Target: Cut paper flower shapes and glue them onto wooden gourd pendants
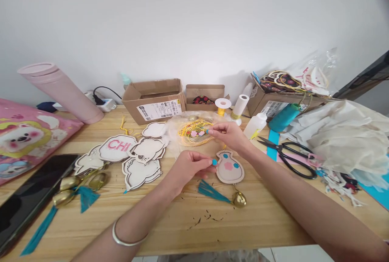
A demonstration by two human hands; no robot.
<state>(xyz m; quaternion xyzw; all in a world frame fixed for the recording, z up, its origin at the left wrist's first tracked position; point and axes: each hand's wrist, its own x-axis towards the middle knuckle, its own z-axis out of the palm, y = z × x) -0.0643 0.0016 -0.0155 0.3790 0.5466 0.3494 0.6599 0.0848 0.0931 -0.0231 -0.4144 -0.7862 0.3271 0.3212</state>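
Note:
My left hand (189, 169) pinches a small blue flower-shaped piece (214, 162) by the left edge of a gourd-shaped ornament (231, 176). Blue and pink flowers lie on the ornament's pale face, and a gold bell (239, 199) with a teal tassel (212, 191) hangs off its bottom. Farther back, my right hand (228, 133) has finger and thumb closed on another small blue piece (207, 131). It is over a coil of yellow cord (189, 131), where a pink flower piece (193, 134) and other small pieces lie.
Cloud-shaped ornaments (142, 172), gold bells (63, 197) and a phone (36, 185) lie at left. Black scissors (293, 160), a glue bottle (256, 124), teal thread (285, 118) and crumpled pale fabric (334, 136) are at right. Cardboard boxes (152, 108) stand along the wall.

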